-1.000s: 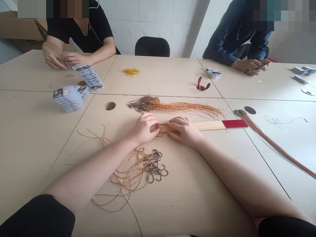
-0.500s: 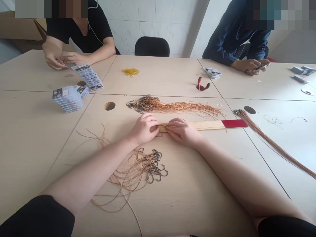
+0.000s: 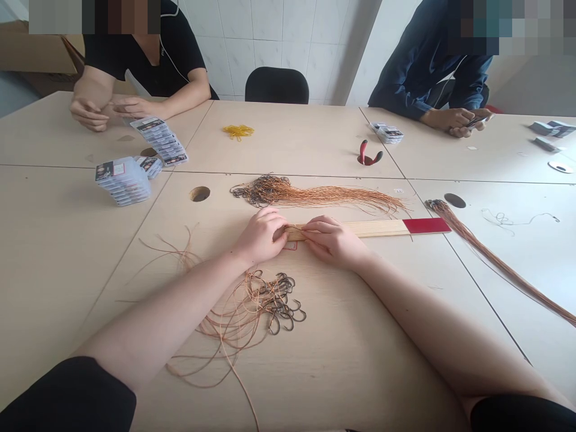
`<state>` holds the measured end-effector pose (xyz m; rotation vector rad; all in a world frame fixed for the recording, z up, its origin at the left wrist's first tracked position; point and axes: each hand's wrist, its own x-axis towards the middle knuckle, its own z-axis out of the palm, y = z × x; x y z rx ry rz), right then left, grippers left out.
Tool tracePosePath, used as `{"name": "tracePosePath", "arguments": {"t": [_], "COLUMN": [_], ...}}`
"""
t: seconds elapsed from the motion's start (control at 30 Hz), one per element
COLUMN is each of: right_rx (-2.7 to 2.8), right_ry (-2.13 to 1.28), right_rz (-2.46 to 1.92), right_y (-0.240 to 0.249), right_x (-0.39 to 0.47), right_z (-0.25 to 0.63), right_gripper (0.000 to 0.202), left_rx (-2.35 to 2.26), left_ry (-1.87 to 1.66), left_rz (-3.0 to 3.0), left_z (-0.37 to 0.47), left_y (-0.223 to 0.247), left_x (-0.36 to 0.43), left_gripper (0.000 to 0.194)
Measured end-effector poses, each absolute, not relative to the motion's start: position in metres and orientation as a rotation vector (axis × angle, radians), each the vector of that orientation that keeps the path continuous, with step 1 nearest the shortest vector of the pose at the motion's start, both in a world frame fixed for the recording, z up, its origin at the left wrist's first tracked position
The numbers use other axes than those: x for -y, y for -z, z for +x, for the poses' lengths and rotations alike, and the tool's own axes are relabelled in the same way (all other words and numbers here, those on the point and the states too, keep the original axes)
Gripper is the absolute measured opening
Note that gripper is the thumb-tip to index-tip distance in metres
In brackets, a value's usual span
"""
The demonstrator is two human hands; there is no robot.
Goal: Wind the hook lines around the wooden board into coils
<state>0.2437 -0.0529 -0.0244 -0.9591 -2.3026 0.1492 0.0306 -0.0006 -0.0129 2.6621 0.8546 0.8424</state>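
Note:
My left hand (image 3: 265, 237) is closed at the left end of a flat wooden strip (image 3: 378, 229) that has a red end. My right hand (image 3: 333, 241) rests over the strip just to the right, fingers pressed together on a thin orange line (image 3: 296, 227) that spans the small gap between the hands. What the left fingertips pinch is too small to make out. Below the hands lies a loose pile of dark fish hooks (image 3: 283, 309) with tangled orange lines. Behind the strip is a bundle of hooks with orange lines (image 3: 333, 195).
Another hook bundle (image 3: 490, 252) lies at the right. Red-handled pliers (image 3: 369, 157) stand in a table hole. Stacked plastic boxes (image 3: 122, 182) are at the left, yellow pieces (image 3: 238, 132) at the back. Two people work across the table (image 3: 288, 144).
My hands and the strip have shifted very slightly left. The person at the back left has moved one hand away from the other.

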Motion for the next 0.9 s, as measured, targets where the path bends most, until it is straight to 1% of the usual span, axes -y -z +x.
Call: {"name": "tracePosePath", "arguments": {"t": [0.33,0.57,0.9], "right_rx": [2.310,2.319,2.365], "right_ry": [-0.141,-0.162,-0.164], "right_rz": [-0.940,-0.941,-0.941], "right_y": [0.0231,0.0221,0.0216], "right_x": [0.0537,0.0536,0.0535], "right_z": [0.2430,0.2432,0.2427], "right_gripper": [0.029,0.033,0.028], "left_rx": [-0.843,-0.842,-0.810], "left_ry": [-0.874,-0.866,-0.923], "left_rz": [2.649,2.637,2.624], "left_z": [0.0305,0.0304,0.0303], "left_y": [0.0146,0.0123,0.0095], "left_x": [-0.0005,-0.0002,0.0008], "left_gripper": [0.012,0.007,0.006]}}
